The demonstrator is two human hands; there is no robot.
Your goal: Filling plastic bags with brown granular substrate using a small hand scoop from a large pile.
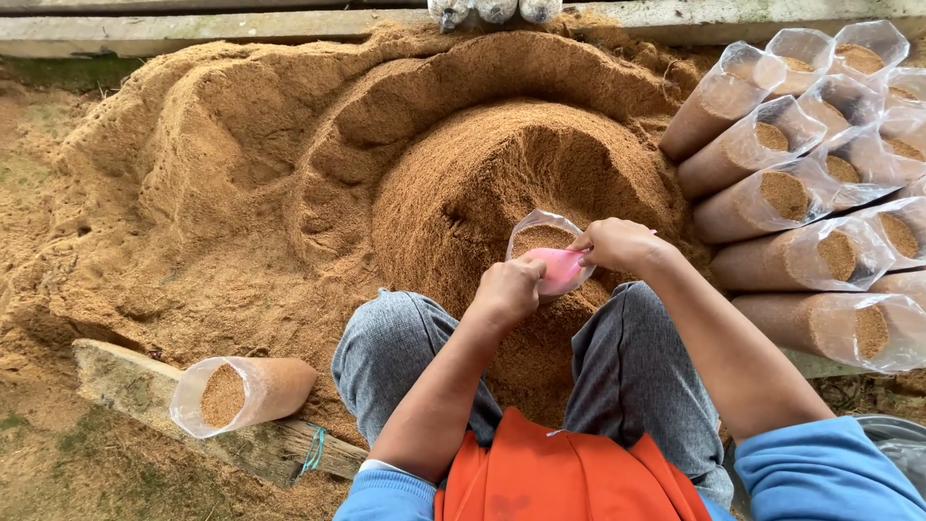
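**Filling a clear bag at the sawdust heap**

Seated before a large mound of brown sawdust (521, 183), knees in grey trousers (395, 357) spread to either side of it. Holding open a clear plastic bag (542, 234), partly filled with sawdust, just in front of the knees against the foot of the mound. Left hand (506, 289) curled closed at the bag's near edge, fingers gripping the plastic rim. Right hand (617, 243) closed around the end of a pink scoop (559, 268), fingers bent tight on it, scoop lying across the mouth of the bag. Both hands close together, nearly touching over the bag.

Stacked at the right: a pile of filled bags (810, 193) lying on their sides, open ends facing the camera, packed sawdust showing inside. Lying alone at lower left: one more filled bag (241, 391), resting on a wooden plank (193, 415). Running along the top edge: a concrete ledge (193, 29) behind the heap.
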